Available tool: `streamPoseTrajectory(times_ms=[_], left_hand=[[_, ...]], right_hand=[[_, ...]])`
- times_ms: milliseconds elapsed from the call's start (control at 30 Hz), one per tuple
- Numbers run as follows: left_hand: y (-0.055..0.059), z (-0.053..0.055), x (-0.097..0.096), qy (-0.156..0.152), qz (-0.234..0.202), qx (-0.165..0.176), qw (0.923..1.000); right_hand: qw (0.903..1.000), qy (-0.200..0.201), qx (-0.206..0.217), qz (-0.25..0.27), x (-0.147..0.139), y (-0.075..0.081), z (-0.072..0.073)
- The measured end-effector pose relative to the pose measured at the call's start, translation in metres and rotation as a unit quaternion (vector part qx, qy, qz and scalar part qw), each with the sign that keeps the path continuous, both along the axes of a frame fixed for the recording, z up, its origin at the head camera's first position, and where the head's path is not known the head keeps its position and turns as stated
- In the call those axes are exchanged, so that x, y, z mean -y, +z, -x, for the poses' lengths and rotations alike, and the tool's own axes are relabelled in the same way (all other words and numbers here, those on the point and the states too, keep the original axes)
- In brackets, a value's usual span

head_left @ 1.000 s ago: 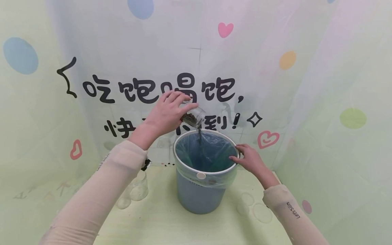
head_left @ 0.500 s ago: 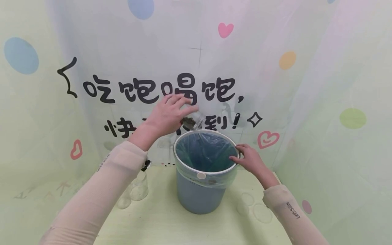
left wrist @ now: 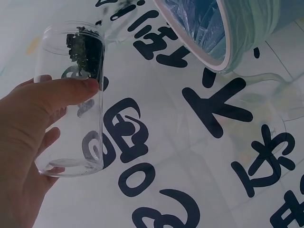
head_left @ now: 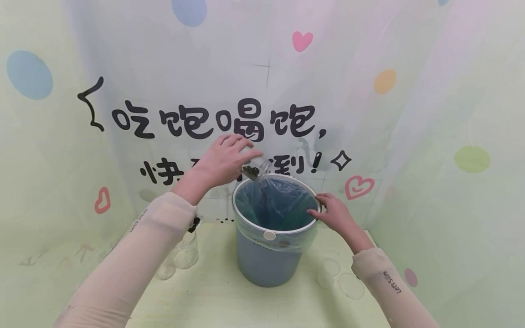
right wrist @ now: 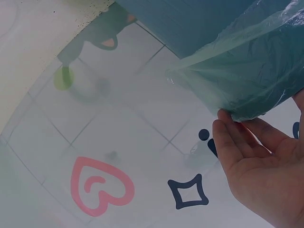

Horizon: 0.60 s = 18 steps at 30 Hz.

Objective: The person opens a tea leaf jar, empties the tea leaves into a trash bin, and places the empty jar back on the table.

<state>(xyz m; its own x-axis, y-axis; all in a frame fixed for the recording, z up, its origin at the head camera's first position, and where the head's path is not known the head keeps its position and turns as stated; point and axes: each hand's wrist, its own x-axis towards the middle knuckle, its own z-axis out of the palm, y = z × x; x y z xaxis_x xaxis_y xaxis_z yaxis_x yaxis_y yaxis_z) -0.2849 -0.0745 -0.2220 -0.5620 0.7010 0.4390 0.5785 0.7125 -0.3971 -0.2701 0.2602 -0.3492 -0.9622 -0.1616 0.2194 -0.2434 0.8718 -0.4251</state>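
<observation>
In the head view my left hand (head_left: 225, 160) grips a clear glass jar (head_left: 262, 165), tilted mouth-down above the far left rim of a blue bin (head_left: 268, 266). Dark, crumbly bits like dried leaves (left wrist: 88, 50) lie along one side inside the jar near its mouth, and some fall into the bin. A thin translucent bag (head_left: 287, 198) lines the bin and folds over its outside under a white ring. My right hand (head_left: 337, 213) holds the bin's right rim, thumb on the inner side. Its fingers (right wrist: 228, 137) lie against the overhanging bag in the right wrist view.
Left of the bin stands another clear jar (head_left: 186, 256), partly behind my left arm, with a small clear round piece (head_left: 166, 272) beside it. Several clear round pieces, including a ring (head_left: 352, 285), lie right of the bin. A printed wall sheet (head_left: 262, 68) hangs close behind.
My left hand has lowered slightly with the jar, whose mouth is nearer the bin's rim. Fewer dark bits appear in the jar. My right hand and the bin have stayed put.
</observation>
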Motion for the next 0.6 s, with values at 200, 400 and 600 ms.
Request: streamPoseTrajectory(times_ms=[200, 400, 600], left_hand=[[-0.004, -0.001, -0.001, -0.017, -0.050, -0.066, 0.9964], [-0.009, 0.000, -0.004, -0.051, 0.003, -0.120, 0.9915], [-0.014, 0.000, -0.004, -0.066, 0.046, -0.118, 0.9898]], right_hand=[[1.0000, 0.002, -0.005, -0.001, -0.001, -0.001, 0.000], [1.0000, 0.003, -0.009, 0.000, -0.001, 0.000, -0.001], [0.9999, 0.006, -0.013, -0.004, -0.001, 0.000, -0.001]])
